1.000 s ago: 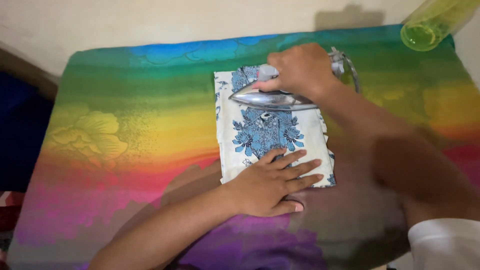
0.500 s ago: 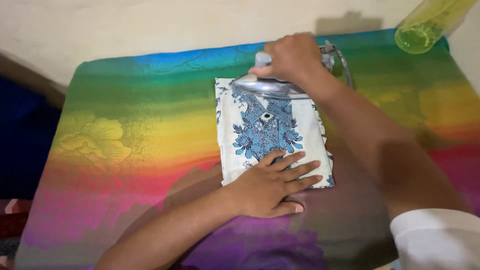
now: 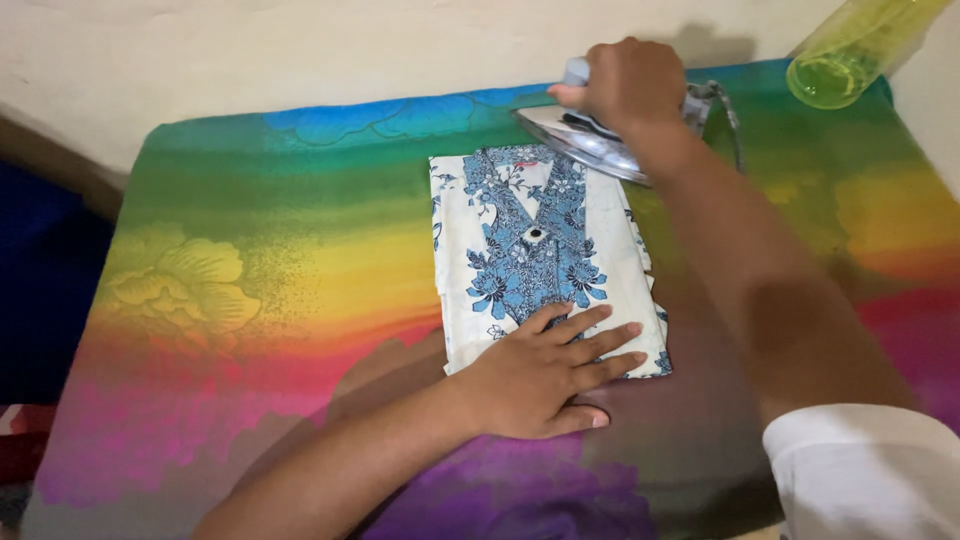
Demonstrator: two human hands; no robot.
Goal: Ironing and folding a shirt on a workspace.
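Pressing my left hand [image 3: 540, 375] flat, fingers spread, on the near edge of the folded blue-and-white floral garment [image 3: 540, 255], I pin it to the rainbow-coloured cloth [image 3: 250, 260] that covers the worktop. My right hand [image 3: 630, 85] has its grip closed round the handle of the metal iron [image 3: 585, 140], which sits at the garment's far right corner, partly off it and tilted. A yellow-green plastic bottle [image 3: 850, 50] lies at the far right corner, well apart from the garment.
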